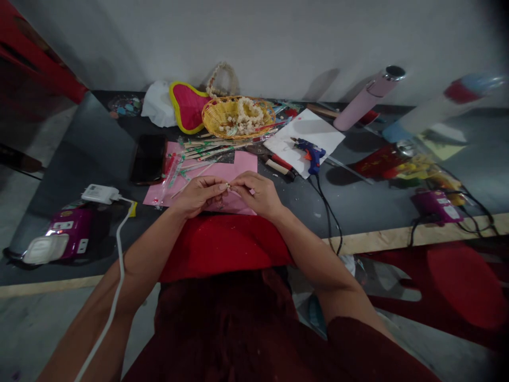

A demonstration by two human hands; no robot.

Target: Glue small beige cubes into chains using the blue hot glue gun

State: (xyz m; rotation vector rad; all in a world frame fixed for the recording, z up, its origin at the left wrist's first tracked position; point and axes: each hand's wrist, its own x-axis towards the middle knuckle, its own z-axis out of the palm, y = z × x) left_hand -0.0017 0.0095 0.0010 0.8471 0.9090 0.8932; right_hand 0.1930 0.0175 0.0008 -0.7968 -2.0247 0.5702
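Observation:
My left hand [202, 195] and my right hand [257, 194] meet fingertip to fingertip above a pink sheet [245, 162]. Between them is a tiny pale piece [228, 186], too small to name, pinched by both thumbs and forefingers. A red cloth [226, 244] hangs over the table edge just below my wrists. Beyond my fingers lie several thin sticks with green bits [210, 148]. A yellow wicker basket [217, 119] behind them holds a ring of pale beads or chips [250, 114].
A glue gun [310, 151] rests on white paper [332, 131], its cord running off the front edge; pliers [278, 163] lie beside it. A phone [149, 159] is at left, near a white charger [101, 194] whose cable crosses my left forearm. A pink flask [368, 101] stands behind.

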